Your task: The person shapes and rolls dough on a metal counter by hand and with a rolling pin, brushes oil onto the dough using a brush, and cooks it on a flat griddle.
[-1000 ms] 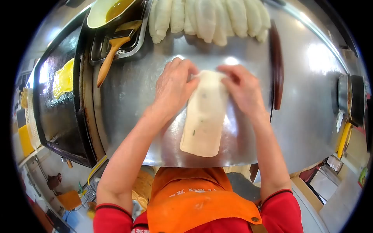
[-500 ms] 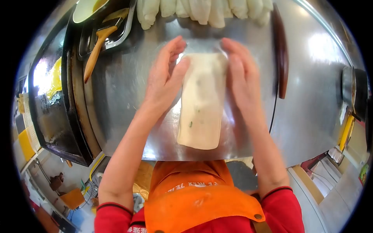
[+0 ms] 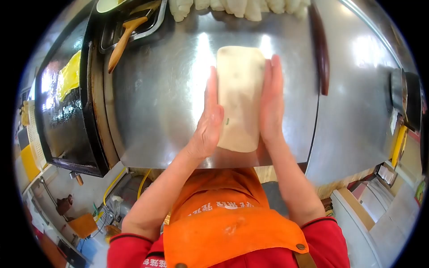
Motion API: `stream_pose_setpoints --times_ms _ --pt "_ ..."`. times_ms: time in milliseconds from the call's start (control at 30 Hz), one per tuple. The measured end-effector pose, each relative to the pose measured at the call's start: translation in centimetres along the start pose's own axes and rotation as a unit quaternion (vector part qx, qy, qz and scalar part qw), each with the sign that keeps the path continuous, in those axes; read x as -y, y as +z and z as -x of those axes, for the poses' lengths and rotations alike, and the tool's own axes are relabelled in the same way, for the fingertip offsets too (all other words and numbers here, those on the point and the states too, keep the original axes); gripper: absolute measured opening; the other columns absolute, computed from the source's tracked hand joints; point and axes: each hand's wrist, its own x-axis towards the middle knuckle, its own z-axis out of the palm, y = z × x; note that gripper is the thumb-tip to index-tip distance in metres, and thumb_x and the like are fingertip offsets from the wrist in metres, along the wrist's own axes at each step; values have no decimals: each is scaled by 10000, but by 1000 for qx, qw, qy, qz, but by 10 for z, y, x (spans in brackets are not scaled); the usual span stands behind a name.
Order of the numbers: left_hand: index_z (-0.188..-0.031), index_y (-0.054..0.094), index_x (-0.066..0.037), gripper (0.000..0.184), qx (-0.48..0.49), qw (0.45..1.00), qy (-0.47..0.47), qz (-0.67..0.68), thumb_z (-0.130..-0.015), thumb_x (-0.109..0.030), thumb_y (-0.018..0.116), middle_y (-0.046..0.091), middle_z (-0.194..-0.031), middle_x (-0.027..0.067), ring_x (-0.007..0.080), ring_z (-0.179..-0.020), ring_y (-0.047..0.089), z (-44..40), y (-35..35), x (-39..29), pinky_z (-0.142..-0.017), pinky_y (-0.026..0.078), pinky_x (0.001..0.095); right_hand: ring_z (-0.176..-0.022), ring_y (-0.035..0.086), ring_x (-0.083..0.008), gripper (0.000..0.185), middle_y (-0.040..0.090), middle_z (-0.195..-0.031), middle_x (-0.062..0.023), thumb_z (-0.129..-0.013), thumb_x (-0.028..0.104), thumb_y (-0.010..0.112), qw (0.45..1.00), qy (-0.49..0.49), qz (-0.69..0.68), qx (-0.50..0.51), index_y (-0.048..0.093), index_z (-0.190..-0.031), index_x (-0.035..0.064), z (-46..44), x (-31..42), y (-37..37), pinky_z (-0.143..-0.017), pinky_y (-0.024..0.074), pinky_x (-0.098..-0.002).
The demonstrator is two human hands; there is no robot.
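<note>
A flat, pale rectangular sheet of dough (image 3: 240, 98) with a small green fleck lies lengthwise on the steel worktop (image 3: 154, 111). Along its left edge my left hand (image 3: 210, 120) is held on its side, fingers straight and thumb near the dough. My right hand (image 3: 272, 100) lies the same way along the right edge, fingers stretched out against it. Neither hand is wrapped round the dough; both rest flat at its sides.
Several pale dough pieces (image 3: 243, 8) line the back. At left are a wooden-handled brush (image 3: 123, 44) in a metal tray (image 3: 156, 24) and a black griddle (image 3: 96, 134) with a yellow sheet (image 3: 70, 77). A dark rolling pin (image 3: 321, 53) lies to the right.
Both hands have come nearer my body and straightened, now lying along the dough's two long sides. The whole view has shifted, so the worktop appears higher in the picture.
</note>
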Motion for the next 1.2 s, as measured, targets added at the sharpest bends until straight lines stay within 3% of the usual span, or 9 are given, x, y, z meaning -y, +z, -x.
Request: stream_pose_setpoints --times_ms 367,500,633,733,767,833,900,1100,1200 --pt "-1510 -66 14 877 8 996 -64 59 -971 -579 292 -42 -1597 167 275 -1477 -33 47 10 -6 -1179 9 384 -1461 159 -242 714 149 -1585 -132 -1020 454 339 987 113 -112 -7 125 -1510 -19 70 9 -29 -1188 129 -362" --pt "-1517 -41 -3 883 12 995 -58 78 -963 -598 305 -4 -1598 163 270 -1478 -3 52 6 -3 -1181 17 394 -1460 162 -251 782 161 -1581 -139 -999 527 346 998 40 33 23 145 -1503 -35 80 -10 -34 -1187 125 -369" --pt "-1524 -17 -20 890 -2 993 -51 103 -956 -618 318 34 -1599 159 266 -1480 26 56 6 4 -1183 25 403 -1459 168 -267 851 186 -1574 -154 -968 600 353 999 -8 30 15 187 -1490 -51 96 -9 -30 -1184 121 -381" --pt "-1529 1 -33 895 -45 989 -43 135 -950 -632 328 62 -1599 156 262 -1481 48 63 2 12 -1185 31 411 -1416 280 -327 782 312 -1511 -210 -967 587 369 964 -115 206 126 380 -1416 -53 104 13 -39 -1147 229 -413" --pt "-1531 8 -37 897 -69 985 -40 150 -948 -637 332 71 -1599 155 261 -1481 55 67 1 13 -1186 34 413 -1379 355 -340 766 384 -1474 -201 -933 595 463 956 -89 197 198 444 -1385 -24 111 20 -33 -1122 291 -425" --pt "-1531 30 -36 837 -105 979 -43 170 -973 -588 322 137 -1583 171 279 -1471 114 76 -3 13 -1184 73 423 -1283 460 -351 661 443 -1426 -171 -890 507 583 866 -137 199 437 493 -1349 39 110 16 -20 -1071 379 -429" --pt "-1530 57 -37 830 -134 973 -59 179 -971 -586 331 180 -1571 183 294 -1463 154 82 -7 10 -1182 90 431 -1317 422 -337 644 427 -1436 -175 -911 504 557 820 -180 231 491 499 -1337 25 108 -1 -18 -1060 387 -428" --pt "-1526 109 -38 798 -161 973 -76 145 -980 -574 335 211 -1557 199 306 -1453 186 97 -4 7 -1180 98 430 -1280 464 -337 541 447 -1426 -158 -943 433 539 769 -178 259 557 520 -1321 46 88 6 -70 -1031 415 -417" --pt "-1518 127 -15 771 -188 969 -78 139 -994 -543 329 231 -1545 215 313 -1438 228 98 0 -1 -1175 136 434 -1239 499 -325 436 505 -1363 -155 -906 310 619 799 -135 245 533 561 -1252 50 86 27 -96 -1014 439 -391"
